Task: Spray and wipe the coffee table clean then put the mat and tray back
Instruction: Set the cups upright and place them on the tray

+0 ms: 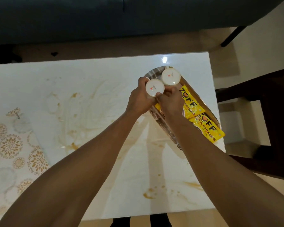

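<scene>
The white coffee table carries brown smears and drops across its middle and front. An oval patterned tray lies at the right side of the table, holding two upturned white cups and two yellow snack packets. My left hand and my right hand both grip the nearer upturned cup from either side. The second cup stands just behind it on the tray. A white mat with gold flower prints lies on the table's left end.
A dark sofa runs along the far side, with one black leg at the right. A dark wooden piece of furniture stands right of the table. The tray's right edge reaches close to the table's right edge.
</scene>
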